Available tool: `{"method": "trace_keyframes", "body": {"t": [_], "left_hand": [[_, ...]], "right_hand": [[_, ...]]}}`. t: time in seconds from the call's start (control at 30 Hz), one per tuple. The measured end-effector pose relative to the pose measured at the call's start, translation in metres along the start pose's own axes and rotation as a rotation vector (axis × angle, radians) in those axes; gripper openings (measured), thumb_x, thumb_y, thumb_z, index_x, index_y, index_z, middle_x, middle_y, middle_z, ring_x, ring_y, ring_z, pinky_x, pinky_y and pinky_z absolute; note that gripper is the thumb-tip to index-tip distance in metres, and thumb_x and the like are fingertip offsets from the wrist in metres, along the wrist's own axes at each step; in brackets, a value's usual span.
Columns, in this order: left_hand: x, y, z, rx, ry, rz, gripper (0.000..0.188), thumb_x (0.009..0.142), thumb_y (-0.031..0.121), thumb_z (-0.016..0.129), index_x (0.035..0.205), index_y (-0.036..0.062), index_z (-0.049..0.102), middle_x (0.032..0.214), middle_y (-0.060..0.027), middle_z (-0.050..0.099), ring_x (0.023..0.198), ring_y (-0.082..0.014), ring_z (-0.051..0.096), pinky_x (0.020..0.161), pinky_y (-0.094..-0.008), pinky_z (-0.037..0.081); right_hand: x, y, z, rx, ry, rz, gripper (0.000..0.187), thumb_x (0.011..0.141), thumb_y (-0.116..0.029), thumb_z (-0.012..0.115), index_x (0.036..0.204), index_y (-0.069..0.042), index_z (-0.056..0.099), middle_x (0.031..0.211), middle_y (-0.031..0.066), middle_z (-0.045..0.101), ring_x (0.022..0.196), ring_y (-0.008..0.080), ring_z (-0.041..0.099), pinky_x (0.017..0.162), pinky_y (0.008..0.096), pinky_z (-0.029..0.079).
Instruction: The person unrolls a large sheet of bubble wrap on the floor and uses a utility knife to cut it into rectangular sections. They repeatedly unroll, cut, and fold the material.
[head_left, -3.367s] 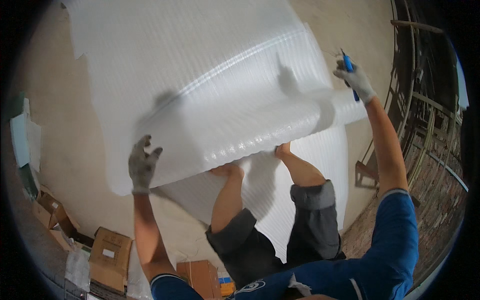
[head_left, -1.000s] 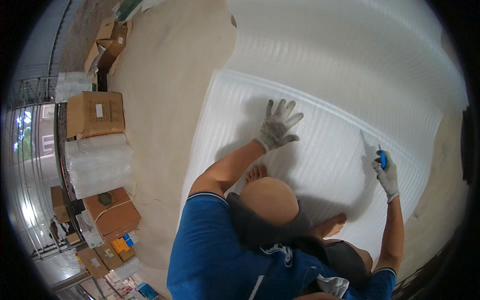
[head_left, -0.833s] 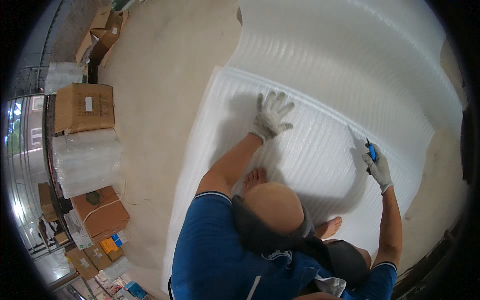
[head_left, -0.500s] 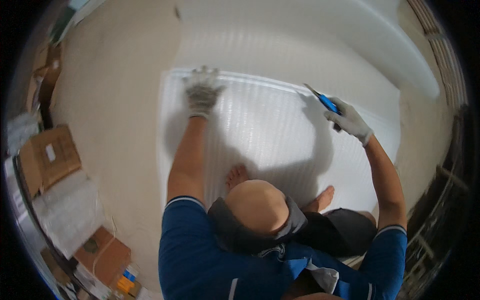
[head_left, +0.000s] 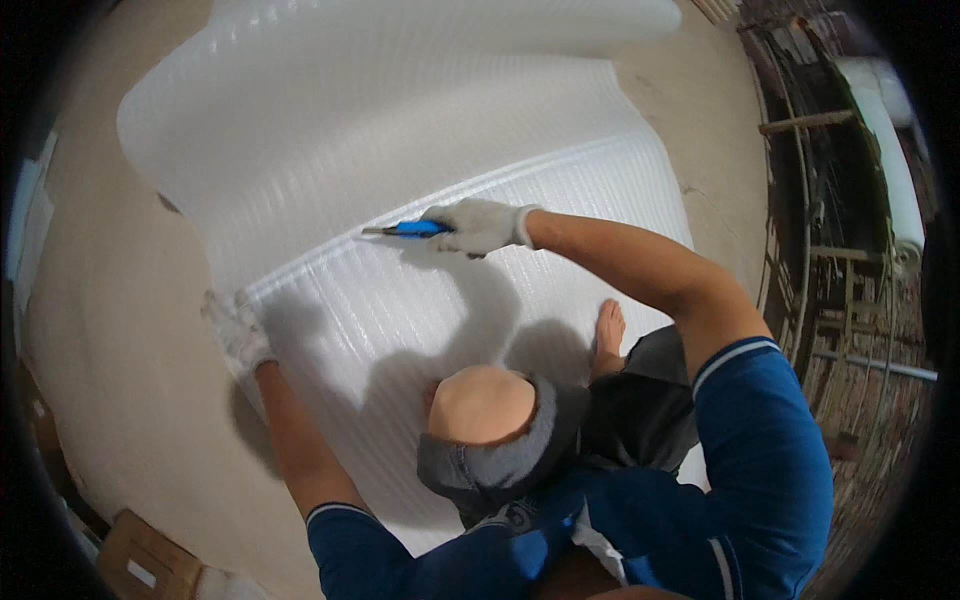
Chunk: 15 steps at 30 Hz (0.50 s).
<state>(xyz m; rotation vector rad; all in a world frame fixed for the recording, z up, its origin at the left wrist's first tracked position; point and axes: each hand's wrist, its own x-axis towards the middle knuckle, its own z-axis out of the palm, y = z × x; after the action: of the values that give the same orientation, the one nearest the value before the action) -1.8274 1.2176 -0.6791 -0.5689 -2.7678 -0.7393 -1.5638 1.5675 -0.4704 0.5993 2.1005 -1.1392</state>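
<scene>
Floor (head_left: 130, 400) shows around white foam (head_left: 350, 320), right hand (head_left: 484, 226) gripping a partly hidden blue cutter (head_left: 412, 230), grip of left hand (head_left: 241, 336) unclear

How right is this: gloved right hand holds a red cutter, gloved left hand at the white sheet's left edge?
Colour's wrong: the head view shows the right hand holding a blue cutter. Left hand at the left edge of the white sheet stands.

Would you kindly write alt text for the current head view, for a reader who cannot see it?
The person's gloved right hand holds a blue cutter, blade pointing left, over a ribbed white sheet on a pale floor. The gloved left hand is at the sheet's left edge; a bare foot rests on it.
</scene>
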Motion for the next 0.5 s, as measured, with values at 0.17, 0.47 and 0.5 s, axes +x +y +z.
{"method": "trace_keyframes", "body": {"t": [0.17, 0.47, 0.5], "left_hand": [[0.035, 0.008, -0.041, -0.241, -0.331, -0.485, 0.052, 0.089, 0.046, 0.064, 0.123, 0.0054, 0.065, 0.122, -0.0164, 0.066, 0.114, -0.0312, 0.061, 0.104, -0.0367, 0.042], [0.036, -0.001, -0.056, -0.121, -0.377, -0.414, 0.050, 0.084, 0.040, 0.069, 0.119, 0.0049, 0.069, 0.121, -0.0148, 0.068, 0.115, -0.0262, 0.063, 0.099, -0.0349, 0.046], [0.033, -0.003, -0.057, -0.174, -0.392, -0.458, 0.050, 0.083, 0.040, 0.070, 0.119, 0.0046, 0.069, 0.120, -0.0151, 0.068, 0.115, -0.0260, 0.063, 0.099, -0.0348, 0.046]], "right_hand": [[0.008, -0.025, 0.013, 0.051, 0.081, -0.016, 0.045, 0.092, -0.028, 0.058, 0.130, -0.004, 0.055, 0.081, 0.0104, 0.064, 0.066, 0.0162, 0.062, 0.062, 0.0315, 0.053], [0.043, 0.007, 0.032, 0.278, 0.253, 0.023, 0.050, 0.087, -0.034, 0.067, 0.127, -0.006, 0.058, 0.084, 0.0070, 0.064, 0.067, 0.0155, 0.062, 0.062, 0.0294, 0.053], [0.047, 0.012, 0.036, 0.250, 0.283, 0.022, 0.050, 0.087, -0.033, 0.068, 0.128, -0.007, 0.058, 0.086, 0.0084, 0.065, 0.070, 0.0183, 0.064, 0.065, 0.0313, 0.054]]}}
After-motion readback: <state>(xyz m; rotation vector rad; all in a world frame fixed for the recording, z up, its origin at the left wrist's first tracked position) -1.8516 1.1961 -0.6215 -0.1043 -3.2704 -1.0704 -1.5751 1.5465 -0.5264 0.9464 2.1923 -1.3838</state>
